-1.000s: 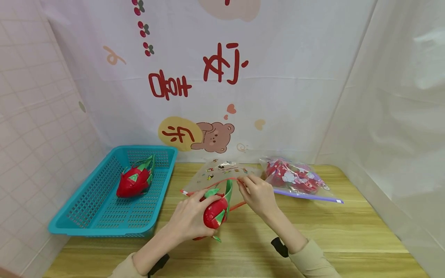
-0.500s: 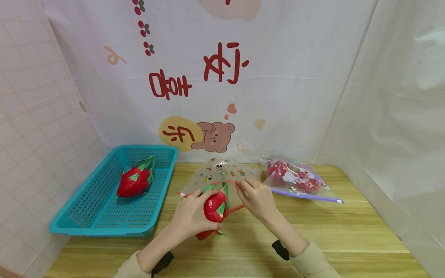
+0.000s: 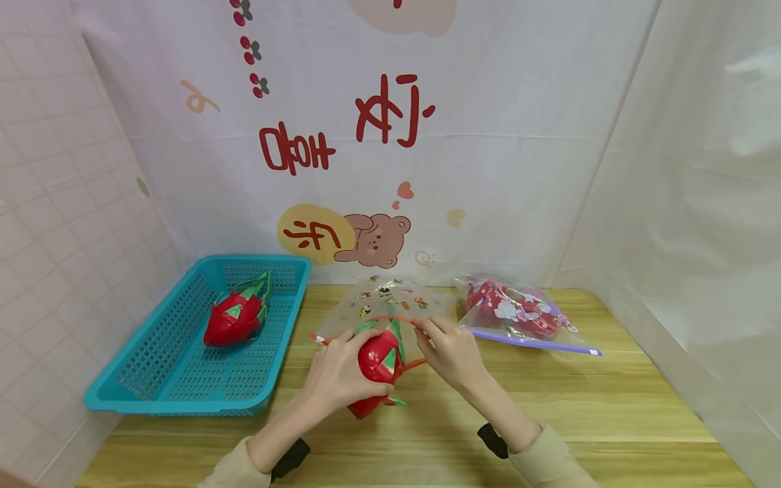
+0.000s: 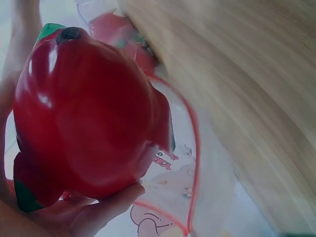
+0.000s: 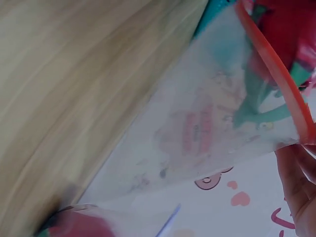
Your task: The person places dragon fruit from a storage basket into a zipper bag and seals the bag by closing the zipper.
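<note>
My left hand (image 3: 335, 375) grips a red model dragon fruit (image 3: 377, 359) with green-tipped scales from its left side. Its smooth red end fills much of the left wrist view. The fruit's leafy end points into the mouth of a clear, cartoon-printed zip bag (image 3: 350, 308) with a red-orange zip edge. Through the clear plastic in the right wrist view, green leaves (image 5: 256, 111) show inside the bag. At the right part of the bag's upper rim, my right hand (image 3: 453, 354) pinches the zip edge (image 5: 276, 66) between thumb and fingers, so the mouth gapes.
Left on the wooden table (image 3: 488, 434) stands a turquoise basket (image 3: 183, 407) with another model dragon fruit (image 3: 234, 320) in it. A purple-zip bag (image 3: 518, 312) holding red contents lies at the back right, close to the right hand. A printed white curtain (image 3: 500, 169) hangs behind.
My left hand has moved the dragon fruit slightly right, and its leaves now reach past the red rim into the bag. The right hand keeps its pinch on the rim and has barely moved.
</note>
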The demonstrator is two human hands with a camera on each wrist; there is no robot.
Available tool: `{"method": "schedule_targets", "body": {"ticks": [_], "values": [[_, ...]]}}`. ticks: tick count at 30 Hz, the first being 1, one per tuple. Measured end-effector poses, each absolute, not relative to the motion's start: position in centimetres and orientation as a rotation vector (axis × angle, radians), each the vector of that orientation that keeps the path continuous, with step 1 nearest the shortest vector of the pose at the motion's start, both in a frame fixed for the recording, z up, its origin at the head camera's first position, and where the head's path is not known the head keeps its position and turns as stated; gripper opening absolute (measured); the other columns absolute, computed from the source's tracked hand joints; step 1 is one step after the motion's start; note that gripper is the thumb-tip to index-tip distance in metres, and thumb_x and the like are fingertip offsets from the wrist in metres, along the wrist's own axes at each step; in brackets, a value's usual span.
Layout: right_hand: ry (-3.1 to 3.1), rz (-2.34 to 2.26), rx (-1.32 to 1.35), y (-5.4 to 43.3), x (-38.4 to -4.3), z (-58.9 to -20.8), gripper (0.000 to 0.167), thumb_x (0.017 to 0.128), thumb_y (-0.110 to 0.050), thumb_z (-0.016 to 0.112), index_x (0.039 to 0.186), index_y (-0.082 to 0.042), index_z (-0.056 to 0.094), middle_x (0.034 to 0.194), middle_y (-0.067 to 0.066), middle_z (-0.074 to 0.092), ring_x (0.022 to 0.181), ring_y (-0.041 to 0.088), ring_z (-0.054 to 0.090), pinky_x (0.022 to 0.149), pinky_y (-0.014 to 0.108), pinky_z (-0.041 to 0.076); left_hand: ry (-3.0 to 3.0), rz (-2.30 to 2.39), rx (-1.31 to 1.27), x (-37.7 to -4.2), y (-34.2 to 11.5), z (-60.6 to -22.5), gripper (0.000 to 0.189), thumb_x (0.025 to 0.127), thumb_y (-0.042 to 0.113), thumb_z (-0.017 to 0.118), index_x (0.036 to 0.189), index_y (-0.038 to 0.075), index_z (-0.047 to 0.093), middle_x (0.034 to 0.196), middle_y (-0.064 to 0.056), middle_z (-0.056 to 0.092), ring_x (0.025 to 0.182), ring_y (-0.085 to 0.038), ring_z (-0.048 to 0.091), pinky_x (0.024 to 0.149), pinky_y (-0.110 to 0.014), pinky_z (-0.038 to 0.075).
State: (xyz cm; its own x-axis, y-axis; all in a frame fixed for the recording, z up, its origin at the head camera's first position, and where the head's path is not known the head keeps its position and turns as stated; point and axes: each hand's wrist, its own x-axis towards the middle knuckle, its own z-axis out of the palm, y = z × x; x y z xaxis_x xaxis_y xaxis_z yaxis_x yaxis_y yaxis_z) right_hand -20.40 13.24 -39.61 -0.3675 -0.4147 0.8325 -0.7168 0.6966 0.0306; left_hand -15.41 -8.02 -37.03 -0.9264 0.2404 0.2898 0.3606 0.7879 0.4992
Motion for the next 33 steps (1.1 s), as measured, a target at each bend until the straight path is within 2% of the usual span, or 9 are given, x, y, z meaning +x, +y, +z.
{"method": "schedule_targets", "body": {"ticks": [5, 10, 18, 25, 33], "values": [[-2.015, 0.47, 0.853, 12.6, -20.4, -38.8, 0.014, 0.077, -0.002, 0.069, 0.09, -0.006, 0.07, 0.076, 0.002, 0.067, 0.054, 0.009, 0.06, 0.048, 0.018, 0.047, -2.739, -0.732, -0.545, -15.4, -7.7, -37.5, 0.075, 0.056, 0.046, 0.085, 0.123, 0.023, 0.059, 0.113, -0.003, 0.063, 0.083, -0.016, 0.064, 0.06, -0.03, 0.053], [-2.001, 0.461, 0.866, 12.2, -20.3, -38.4, 0.014, 0.075, -0.002, 0.071, 0.089, -0.006, 0.071, 0.075, 0.0, 0.066, 0.055, 0.009, 0.06, 0.048, 0.018, 0.047, -2.717, -0.707, -0.575, -15.4, -7.5, -37.8, 0.075, 0.057, 0.047, 0.085, 0.124, 0.023, 0.059, 0.108, -0.002, 0.063, 0.079, -0.015, 0.064, 0.059, -0.026, 0.051], [-2.002, 0.415, 0.914, 12.4, -20.0, -39.1, 0.014, 0.075, -0.002, 0.07, 0.088, -0.008, 0.07, 0.074, -0.001, 0.066, 0.057, 0.01, 0.061, 0.049, 0.02, 0.047, -2.722, -0.908, -0.413, -15.7, -7.7, -37.5, 0.073, 0.057, 0.045, 0.085, 0.123, 0.026, 0.06, 0.112, -0.005, 0.064, 0.089, -0.02, 0.064, 0.063, -0.032, 0.056], [-2.061, 0.378, 0.9, 13.1, -20.0, -40.0, 0.024, 0.071, 0.001, 0.066, 0.092, -0.011, 0.071, 0.072, -0.004, 0.062, 0.053, 0.008, 0.049, 0.043, 0.018, 0.038, -2.71, -1.157, -0.308, -16.2, -8.3, -37.3, 0.072, 0.06, 0.044, 0.086, 0.122, 0.018, 0.06, 0.112, -0.005, 0.066, 0.095, -0.022, 0.063, 0.066, -0.034, 0.058], [-2.142, 0.301, 0.906, 13.5, -19.7, -40.3, 0.039, 0.069, 0.006, 0.069, 0.103, -0.013, 0.069, 0.084, -0.002, 0.068, 0.064, 0.014, 0.061, 0.047, 0.023, 0.045, -2.678, -1.549, -0.163, -16.8, -8.7, -37.0, 0.069, 0.066, 0.032, 0.085, 0.127, 0.015, 0.056, 0.118, -0.012, 0.063, 0.105, -0.029, 0.059, 0.071, -0.04, 0.059]]}}
